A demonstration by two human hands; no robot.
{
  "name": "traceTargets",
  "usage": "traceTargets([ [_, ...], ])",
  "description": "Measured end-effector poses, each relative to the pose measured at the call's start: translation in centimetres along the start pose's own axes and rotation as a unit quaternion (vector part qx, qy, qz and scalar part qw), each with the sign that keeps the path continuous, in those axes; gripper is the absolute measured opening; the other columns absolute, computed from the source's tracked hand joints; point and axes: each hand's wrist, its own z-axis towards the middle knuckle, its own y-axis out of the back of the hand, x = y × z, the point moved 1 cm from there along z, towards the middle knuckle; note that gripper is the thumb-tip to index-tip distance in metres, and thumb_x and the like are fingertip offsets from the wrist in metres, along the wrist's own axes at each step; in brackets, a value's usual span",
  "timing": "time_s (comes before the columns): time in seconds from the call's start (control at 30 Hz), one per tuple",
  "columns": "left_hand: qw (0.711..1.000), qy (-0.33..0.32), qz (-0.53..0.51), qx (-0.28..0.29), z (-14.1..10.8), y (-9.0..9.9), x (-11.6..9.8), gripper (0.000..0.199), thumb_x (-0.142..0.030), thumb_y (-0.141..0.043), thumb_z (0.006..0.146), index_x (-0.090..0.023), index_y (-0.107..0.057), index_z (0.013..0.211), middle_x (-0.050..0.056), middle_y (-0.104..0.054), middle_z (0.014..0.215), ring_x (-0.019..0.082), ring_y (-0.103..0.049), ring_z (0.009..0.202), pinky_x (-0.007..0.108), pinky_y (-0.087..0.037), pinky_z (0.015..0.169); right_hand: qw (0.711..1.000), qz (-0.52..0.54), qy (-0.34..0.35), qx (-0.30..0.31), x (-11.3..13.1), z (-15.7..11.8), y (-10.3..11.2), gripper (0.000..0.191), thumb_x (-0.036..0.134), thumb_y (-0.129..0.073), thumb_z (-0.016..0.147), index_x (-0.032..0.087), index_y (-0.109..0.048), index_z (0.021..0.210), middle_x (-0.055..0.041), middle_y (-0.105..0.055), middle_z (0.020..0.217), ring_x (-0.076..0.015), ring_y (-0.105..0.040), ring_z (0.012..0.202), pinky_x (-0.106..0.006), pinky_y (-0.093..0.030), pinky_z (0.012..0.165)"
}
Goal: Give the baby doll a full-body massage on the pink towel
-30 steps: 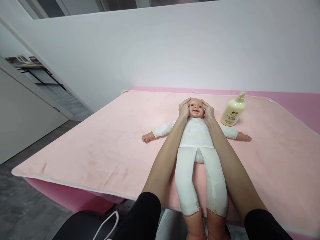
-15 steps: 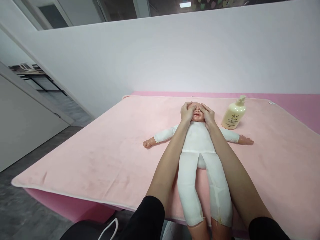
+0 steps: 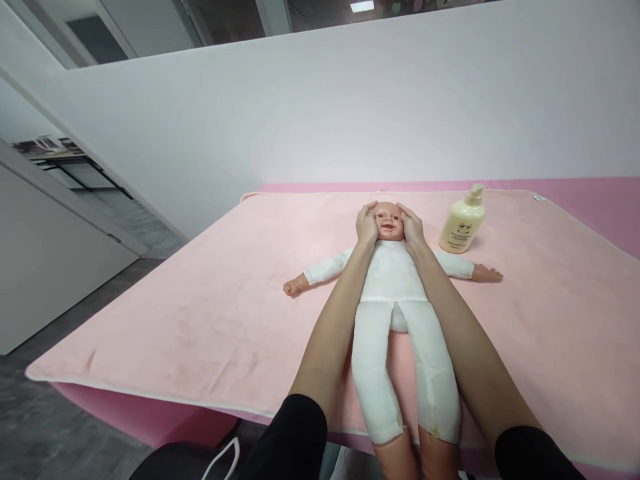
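A baby doll (image 3: 393, 273) with a white cloth body lies on its back, arms spread, its legs toward me. My left hand (image 3: 367, 225) cups one side of the doll's head, and my right hand (image 3: 412, 225) cups the opposite side. Both thumbs rest along the temples and cheeks, so the doll's eyes and mouth show between them. The undersides of my fingers against the head are hidden. Beyond my right forearm stands a pale yellow pump bottle (image 3: 461, 223), apart from the hand.
A pink blanket (image 3: 200, 313) covers the table under the doll. Behind it rises a white wall (image 3: 350, 113). At the far left are a door (image 3: 55, 260) and a grey floor (image 3: 30, 407). A white cord (image 3: 224, 457) shows at the bottom edge.
My thumbs have slid outward from over the doll's eyes to the sides of its head, uncovering the eyes. The doll and bottle stay in place while the view shifts slightly.
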Motion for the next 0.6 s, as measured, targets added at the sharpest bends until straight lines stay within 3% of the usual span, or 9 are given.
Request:
traceTargets([
  [0.1, 1.0, -0.008, 0.021, -0.007, -0.2, 0.1, 0.0, 0.024, -0.025, -0.043, 0.081, -0.019, -0.061, 0.096, 0.003, -0.062, 0.111, 0.016, -0.053, 0.109, 0.03, -0.04, 0.097, 1.0, 0.007, 0.01, -0.006, 0.3, -0.3, -0.2, 0.031, 0.021, -0.048, 0.08, 0.014, -0.064, 0.106, -0.0034, -0.058, 0.12, -0.0136, -0.05, 0.117, -0.029, -0.035, 0.105],
  [0.17, 0.999, -0.014, 0.041, -0.007, -0.5, 0.1, -0.2, 0.027, -0.033, -0.056, 0.075, -0.02, -0.061, 0.098, 0.004, -0.061, 0.112, 0.018, -0.054, 0.108, 0.031, -0.04, 0.096, 1.0, 0.019, 0.008, -0.005, 0.4, -0.5, -0.3, 0.032, 0.025, -0.055, 0.077, 0.013, -0.063, 0.106, -0.0047, -0.059, 0.119, -0.015, -0.052, 0.115, -0.029, -0.038, 0.103],
  [0.27, 0.998, -0.027, 0.055, -0.004, -0.7, 0.2, -0.4, 0.036, -0.03, -0.066, 0.065, -0.021, -0.06, 0.1, 0.004, -0.06, 0.113, 0.018, -0.053, 0.109, 0.03, -0.04, 0.095, 1.0, 0.03, -0.004, 0.002, 0.5, -0.7, -0.4, 0.043, 0.023, -0.066, 0.068, 0.014, -0.062, 0.109, -0.0059, -0.059, 0.119, -0.0173, -0.053, 0.113, -0.029, -0.042, 0.1],
  [0.43, 1.0, -0.013, 0.019, -0.011, -0.1, 0.0, 0.0, 0.026, -0.024, -0.054, 0.073, -0.019, -0.063, 0.096, 0.004, -0.063, 0.11, 0.018, -0.055, 0.107, 0.029, -0.041, 0.095, 0.998, 0.045, -0.044, 0.008, 0.8, -0.7, -0.2, 0.039, 0.02, -0.063, 0.071, 0.016, -0.063, 0.11, -0.0039, -0.057, 0.121, -0.0169, -0.053, 0.114, -0.03, -0.042, 0.1],
  [0.6, 0.999, 0.007, -0.008, -0.03, 0.3, 0.0, 0.9, 0.035, -0.014, -0.038, 0.076, -0.022, -0.066, 0.096, -0.001, -0.064, 0.111, 0.014, -0.054, 0.111, 0.026, -0.04, 0.098, 0.998, 0.036, -0.047, -0.006, 0.8, -0.5, 0.0, 0.034, 0.014, -0.048, 0.078, 0.016, -0.064, 0.108, -0.0024, -0.056, 0.123, -0.0136, -0.05, 0.117, -0.03, -0.039, 0.103],
])
